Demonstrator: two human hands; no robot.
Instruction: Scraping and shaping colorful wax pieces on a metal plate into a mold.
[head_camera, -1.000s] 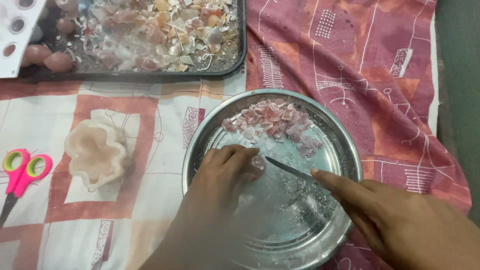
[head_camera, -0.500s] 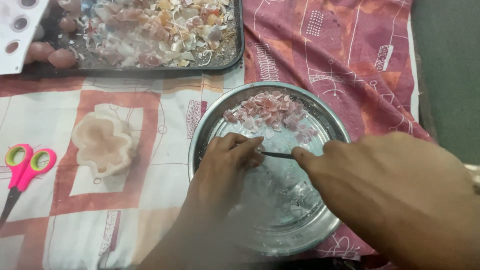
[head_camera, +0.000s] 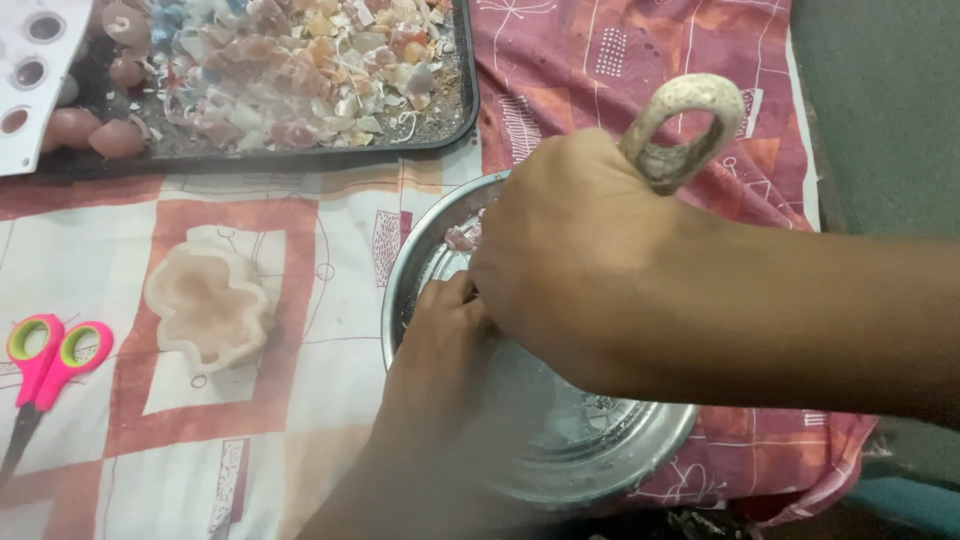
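Two bare hands work over a round steel bowl (head_camera: 600, 450) that sits on a patterned red, orange and white cloth (head_camera: 300, 420). The right hand (head_camera: 570, 250) reaches in from three o'clock, raised close to the camera and covering most of the bowl's far half; it is clenched around the grip of a tool whose pale, speckled loop handle (head_camera: 680, 125) sticks up above the knuckles toward one o'clock. The working end of the tool is hidden beneath the hand. The left hand (head_camera: 440, 345) comes in from six o'clock and rests inside the bowl at its nine o'clock side, fingers curled down toward the bottom; whether they pinch anything cannot be told, since the right hand blocks the fingertips. A few pink chips (head_camera: 460, 237) show at the bowl's eleven o'clock rim, just beside the right hand, and white crumbs dust the bare metal at five o'clock.

At nine o'clock from the bowl, well apart from both hands, lies a pale, scalloped mould (head_camera: 208, 305). Farther out at the frame's left edge lie pink scissors (head_camera: 45, 350) with green-lined loops. Across the top, at eleven o'clock, a dark tray (head_camera: 455, 125) holds a heap of pink, white and orange fragments, with a white perforated sheet (head_camera: 35, 80) over its left end.
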